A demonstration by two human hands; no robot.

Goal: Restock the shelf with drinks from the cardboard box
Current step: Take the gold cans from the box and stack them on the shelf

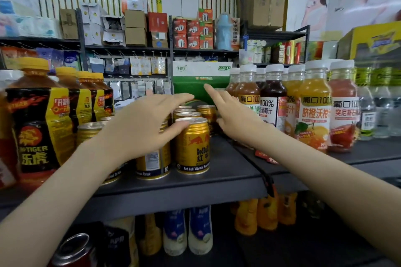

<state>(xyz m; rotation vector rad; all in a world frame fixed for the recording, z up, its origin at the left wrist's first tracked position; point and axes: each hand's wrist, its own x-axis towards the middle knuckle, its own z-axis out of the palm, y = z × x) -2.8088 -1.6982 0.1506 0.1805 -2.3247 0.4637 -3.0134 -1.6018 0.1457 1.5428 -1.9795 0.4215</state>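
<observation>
Touching RedBull can (192, 145), left hand (138, 128); TIGER bottles (32, 132) beside.

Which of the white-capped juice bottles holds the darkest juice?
The juice bottle just past the right hand, with 100% on its white label. Its juice is a near-black purple, while the neighbours hold amber, orange or red.

A blue flask (223, 31) stands on the back rack (204, 51). Just left of the flask, small red boxes (186, 32) are stacked. Below it sits a green and white carton (201, 80). Lower left of it hang small packets (141, 66). Directly above it is a white radiator (217, 1).
</observation>
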